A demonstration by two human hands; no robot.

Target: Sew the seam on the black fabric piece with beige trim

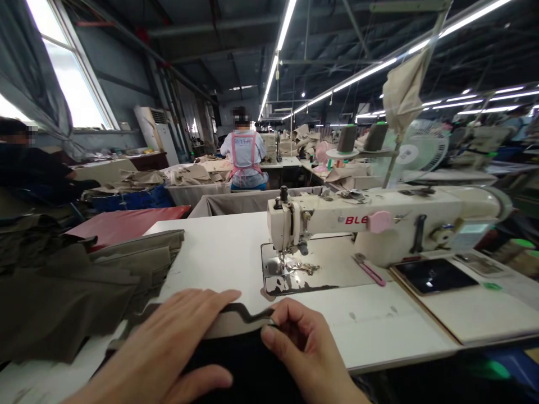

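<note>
My left hand [168, 348] lies flat, fingers together, on a dark piece of fabric [248, 365] at the near edge of the white sewing table [219, 252]. My right hand [307, 350] pinches the folded upper edge of that same fabric between thumb and fingers. The fabric's edge runs between both hands as a thin dark strip. Beyond my hands stands a white industrial sewing machine [379, 224], its needle and presser foot [284, 261] over the metal plate, apart from the fabric.
A stack of olive-brown fabric pieces [84, 280] lies on the table's left. A pink tool [370, 270] and a dark phone [433, 275] lie by the machine. A thread stand with cones [362, 137] rises behind. A person in a pink apron [244, 154] sits ahead; another person [25, 163] sits at left.
</note>
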